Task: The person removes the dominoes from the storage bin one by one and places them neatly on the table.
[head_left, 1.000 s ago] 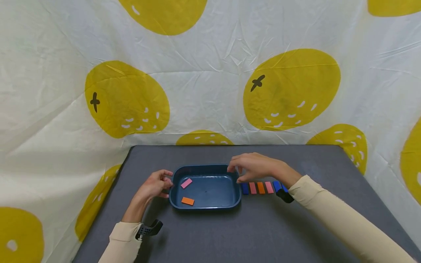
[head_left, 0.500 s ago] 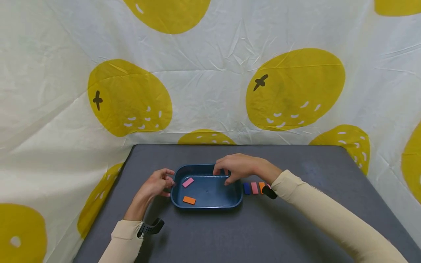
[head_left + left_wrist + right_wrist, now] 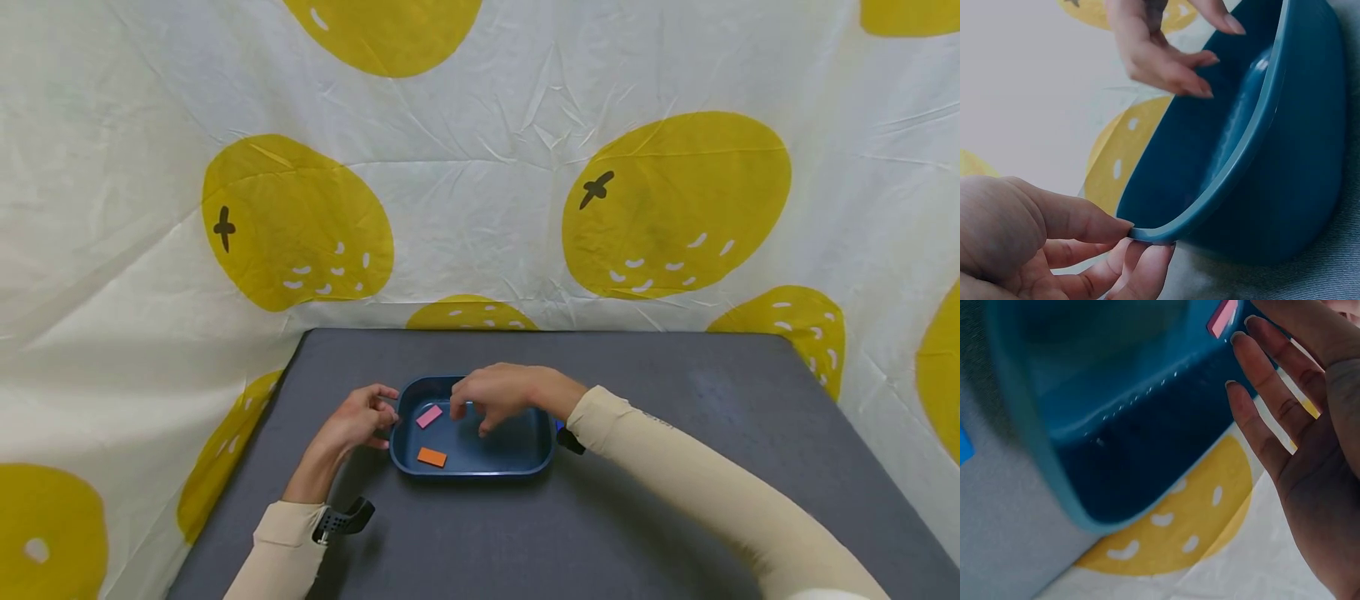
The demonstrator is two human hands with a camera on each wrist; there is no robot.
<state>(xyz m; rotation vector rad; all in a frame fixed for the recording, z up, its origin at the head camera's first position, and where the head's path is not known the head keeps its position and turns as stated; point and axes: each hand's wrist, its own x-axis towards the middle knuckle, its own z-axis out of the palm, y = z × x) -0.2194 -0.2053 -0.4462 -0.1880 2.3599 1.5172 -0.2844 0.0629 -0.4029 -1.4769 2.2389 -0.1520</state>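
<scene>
A dark blue rectangular tray (image 3: pixel 480 474) stands on the grey table. Inside it, toward the left, lie a small pink block (image 3: pixel 429 417) and a small orange block (image 3: pixel 432 457), apart from each other. My left hand (image 3: pixel 360 419) is at the tray's left end; the left wrist view shows its thumb and fingers pinching the rim (image 3: pixel 1154 234). Over the tray's middle hovers my right hand (image 3: pixel 506 393), just right of the pink block, thumb and fingers spread apart. In the right wrist view its fingers (image 3: pixel 1266 381) hold nothing.
The blue edge of another block (image 3: pixel 559 426) peeks out beside the right wrist strap; the rest of that row is hidden by the forearm. A white cloth (image 3: pixel 472 225) with yellow fruit shapes hangs behind the table (image 3: pixel 480 542).
My right hand has moved left from the tray's right end to over its middle, its sleeve now covering the row of blocks. The left hand stays at the rim.
</scene>
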